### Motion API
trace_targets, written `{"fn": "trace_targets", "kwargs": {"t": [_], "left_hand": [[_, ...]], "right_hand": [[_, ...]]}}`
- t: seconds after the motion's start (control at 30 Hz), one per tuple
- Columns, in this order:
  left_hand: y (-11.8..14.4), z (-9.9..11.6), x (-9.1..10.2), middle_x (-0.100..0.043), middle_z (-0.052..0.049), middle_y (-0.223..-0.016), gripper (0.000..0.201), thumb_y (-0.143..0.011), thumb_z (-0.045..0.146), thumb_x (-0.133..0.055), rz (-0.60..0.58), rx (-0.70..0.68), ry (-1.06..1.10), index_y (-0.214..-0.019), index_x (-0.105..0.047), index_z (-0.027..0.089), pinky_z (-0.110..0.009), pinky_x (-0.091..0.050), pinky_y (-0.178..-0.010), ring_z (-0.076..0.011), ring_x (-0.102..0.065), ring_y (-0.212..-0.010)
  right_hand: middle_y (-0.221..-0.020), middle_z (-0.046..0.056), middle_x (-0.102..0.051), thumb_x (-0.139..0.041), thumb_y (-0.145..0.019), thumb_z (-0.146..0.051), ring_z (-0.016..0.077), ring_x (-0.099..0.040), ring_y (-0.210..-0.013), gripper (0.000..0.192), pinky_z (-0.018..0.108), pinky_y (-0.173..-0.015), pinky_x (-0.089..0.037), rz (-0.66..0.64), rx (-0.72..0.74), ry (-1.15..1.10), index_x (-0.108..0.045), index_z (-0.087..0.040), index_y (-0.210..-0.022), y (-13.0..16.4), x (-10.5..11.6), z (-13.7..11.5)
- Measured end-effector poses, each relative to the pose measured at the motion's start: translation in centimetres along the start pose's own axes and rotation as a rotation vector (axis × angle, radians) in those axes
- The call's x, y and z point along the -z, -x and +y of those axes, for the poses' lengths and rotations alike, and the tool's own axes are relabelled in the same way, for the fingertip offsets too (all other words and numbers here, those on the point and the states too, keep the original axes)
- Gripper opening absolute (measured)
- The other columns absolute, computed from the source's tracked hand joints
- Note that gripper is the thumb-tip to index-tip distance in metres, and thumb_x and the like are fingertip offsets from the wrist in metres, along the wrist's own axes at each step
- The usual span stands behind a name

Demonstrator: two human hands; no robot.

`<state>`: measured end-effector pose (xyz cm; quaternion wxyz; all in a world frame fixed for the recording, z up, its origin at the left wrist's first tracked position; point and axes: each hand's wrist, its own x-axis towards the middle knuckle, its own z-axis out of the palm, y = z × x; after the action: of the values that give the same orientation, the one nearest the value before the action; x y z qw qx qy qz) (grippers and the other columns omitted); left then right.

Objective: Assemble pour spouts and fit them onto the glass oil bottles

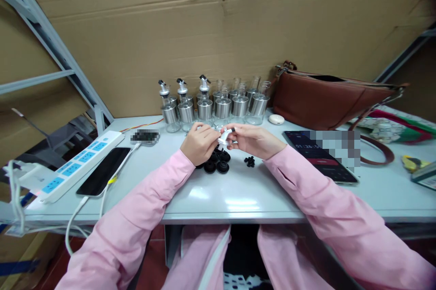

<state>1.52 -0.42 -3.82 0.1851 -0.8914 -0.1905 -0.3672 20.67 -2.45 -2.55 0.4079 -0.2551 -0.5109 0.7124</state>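
Over the black stoppers (223, 167), the left hand (199, 143) and right hand (256, 140) grips pinch a white pour spout (223, 139), steel-sleeved bottles (205, 109) behind the stoppers.

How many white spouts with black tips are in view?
4: a held spout between left hand and right hand; a left spout, middle spout and right spout atop the three leftmost front bottles. Others may be hidden behind these.

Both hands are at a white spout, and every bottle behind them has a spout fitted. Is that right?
Not every bottle: the head view shows fitted spouts on only three, at the front row's left. The left hand and right hand are at a white spout.
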Motion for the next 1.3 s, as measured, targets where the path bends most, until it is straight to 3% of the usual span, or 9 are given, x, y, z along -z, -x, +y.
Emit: {"fn": "trace_targets", "kwargs": {"t": [0.23, 0.53, 0.73, 0.83, 0.97, 1.07, 1.3], "left_hand": [[0.21, -0.24, -0.08, -0.064, -0.005, -0.072, 0.024, -0.09, 0.018, -0.033, -0.028, 0.007, 0.001, -0.085, -0.056, 0.016, -0.034, -0.036, -0.076, -0.0172, -0.055, -0.07], [0.1, -0.38, -0.19, -0.065, -0.004, -0.072, 0.023, -0.092, 0.021, -0.036, 0.033, 0.023, 0.007, -0.083, -0.056, 0.015, -0.033, -0.036, -0.075, -0.0162, -0.054, -0.068], [0.24, -0.5, -0.52, -0.066, -0.005, -0.077, 0.022, -0.091, 0.018, -0.036, 0.023, 0.031, 0.008, -0.094, -0.057, 0.014, -0.033, -0.035, -0.075, -0.0171, -0.055, -0.073], [0.29, -0.54, -0.62, -0.067, -0.005, -0.08, 0.02, -0.091, 0.022, -0.039, -0.091, 0.117, 0.02, -0.092, -0.058, 0.014, -0.033, -0.033, -0.074, -0.018, -0.055, -0.076], [0.08, -0.4, -0.41, -0.064, -0.003, -0.071, 0.025, -0.088, 0.029, -0.046, -0.366, 0.235, 0.022, -0.071, -0.057, 0.016, -0.032, -0.03, -0.071, -0.0177, -0.055, -0.074], [-0.1, -0.3, -0.25, -0.064, -0.004, -0.072, 0.026, -0.088, 0.031, -0.047, -0.522, 0.282, -0.01, -0.07, -0.058, 0.015, -0.032, -0.029, -0.072, -0.0187, -0.056, -0.077], [0.03, -0.4, -0.51, -0.066, -0.006, -0.084, 0.029, -0.091, 0.033, -0.043, -0.639, 0.34, -0.078, -0.081, -0.062, 0.015, -0.032, -0.029, -0.07, -0.0201, -0.057, -0.085]], "right_hand": [[-0.07, 0.0, -0.05, -0.061, -0.074, -0.031, 0.0121, -0.049, -0.069, 0.018, 0.029, -0.068, -0.044, 0.0, 0.014, 0.052, -0.063, -0.018, -0.087, 0.04, -0.21, 0.07], [-0.071, 0.0, -0.049, -0.063, -0.074, -0.035, 0.011, -0.049, -0.071, 0.02, 0.025, -0.065, -0.043, 0.065, 0.066, 0.051, -0.065, -0.017, -0.083, -0.38, -0.47, 0.35], [-0.071, -0.002, -0.052, -0.07, -0.068, -0.037, 0.0099, -0.049, -0.068, 0.025, 0.026, -0.066, -0.043, 0.075, 0.085, 0.051, -0.063, -0.019, -0.084, -0.4, -0.52, 0.4], [-0.067, -0.003, -0.047, -0.071, -0.067, -0.039, 0.0096, -0.047, -0.066, 0.027, 0.025, -0.065, -0.043, 0.119, 0.094, 0.021, -0.063, -0.019, -0.083, -0.43, -0.46, 0.24], [-0.066, -0.004, -0.044, -0.068, -0.07, -0.038, 0.0087, -0.045, -0.062, 0.023, 0.023, -0.06, -0.042, 0.193, 0.118, -0.044, -0.061, -0.019, -0.081, -0.56, -0.21, -0.02], [-0.064, -0.004, -0.043, -0.067, -0.072, -0.039, 0.0081, -0.045, -0.061, 0.022, 0.022, -0.058, -0.042, 0.222, 0.135, -0.09, -0.06, -0.019, -0.079, -0.65, -0.02, -0.06], [-0.064, -0.004, -0.047, -0.064, -0.075, -0.038, 0.0081, -0.047, -0.06, 0.021, 0.022, -0.057, -0.043, 0.221, 0.13, -0.113, -0.06, -0.018, -0.078, -0.66, 0.05, 0.12]]}}
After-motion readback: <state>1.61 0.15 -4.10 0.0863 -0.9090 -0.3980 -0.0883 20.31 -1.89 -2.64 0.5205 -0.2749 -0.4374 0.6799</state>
